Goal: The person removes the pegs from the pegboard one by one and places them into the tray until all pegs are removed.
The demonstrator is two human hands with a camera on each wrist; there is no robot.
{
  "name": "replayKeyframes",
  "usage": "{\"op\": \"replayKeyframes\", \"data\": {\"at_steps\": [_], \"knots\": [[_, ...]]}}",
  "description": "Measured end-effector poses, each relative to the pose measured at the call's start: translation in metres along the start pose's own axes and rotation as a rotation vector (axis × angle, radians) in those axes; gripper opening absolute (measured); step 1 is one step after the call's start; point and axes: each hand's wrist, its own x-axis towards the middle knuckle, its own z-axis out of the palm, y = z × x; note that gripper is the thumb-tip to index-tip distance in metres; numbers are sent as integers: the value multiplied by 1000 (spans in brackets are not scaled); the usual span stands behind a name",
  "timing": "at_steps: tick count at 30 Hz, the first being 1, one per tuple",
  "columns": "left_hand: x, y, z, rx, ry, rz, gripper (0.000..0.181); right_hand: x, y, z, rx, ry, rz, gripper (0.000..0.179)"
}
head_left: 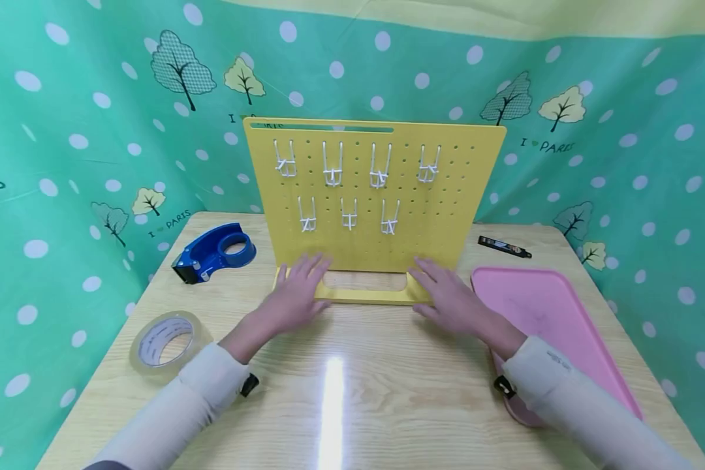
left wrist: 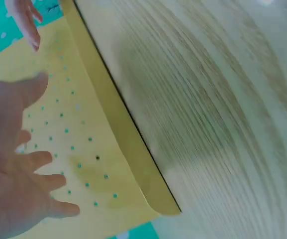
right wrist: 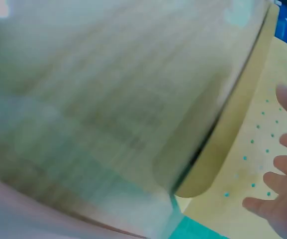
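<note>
A yellow pegboard point(head_left: 370, 251) stands upright on the table, fitted with several white wire hooks point(head_left: 333, 177) in two rows. At the left end of its yellow base point(head_left: 367, 296) is my left hand point(head_left: 294, 297), fingers spread. My right hand point(head_left: 449, 300) is at the opposite end, its fingers also spread. Both hands hold nothing. In the left wrist view, the left hand point(left wrist: 14, 169) faces the perforated panel point(left wrist: 91, 137) with thumb and fingers apart. The right hand point(right wrist: 282, 184) appears partly cut off by the right wrist view's edge. Whether the fingertips touch the base cannot be told.
Left of the board lie a blue tape dispenser point(head_left: 214, 253) and a roll of clear tape point(head_left: 196, 336). To the right are a black marker point(head_left: 504, 247) and a pink tray point(head_left: 540, 313), partly under my right forearm. A green patterned curtain point(head_left: 352, 55) hangs behind the table.
</note>
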Motion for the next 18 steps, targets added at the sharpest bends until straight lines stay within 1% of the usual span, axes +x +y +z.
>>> {"op": "replayKeyframes", "data": {"at_steps": [3,6,7,9,11,13,14,16,18], "knots": [[-2,-13,-5,-108,199,-37,71,8,0,-7,27,145,23,67],[-1,-25,-14,-220,385,-105,60,19,0,-14,48,301,16,56],[0,-29,-17,-258,438,-134,58,24,0,-16,54,352,7,53],[5,-35,-24,-339,520,-200,57,33,1,-19,65,447,-15,47],[11,-40,-30,-420,580,-267,59,43,1,-22,87,528,-30,42],[18,-45,-35,-506,610,-336,62,53,0,-24,114,589,-32,38],[22,-47,-38,-547,615,-363,64,58,-1,-25,125,613,-30,36],[30,-51,-42,-617,623,-402,65,67,-2,-25,146,650,-24,33],[37,-55,-43,-681,630,-419,66,76,-4,-25,158,679,-19,31]]}}
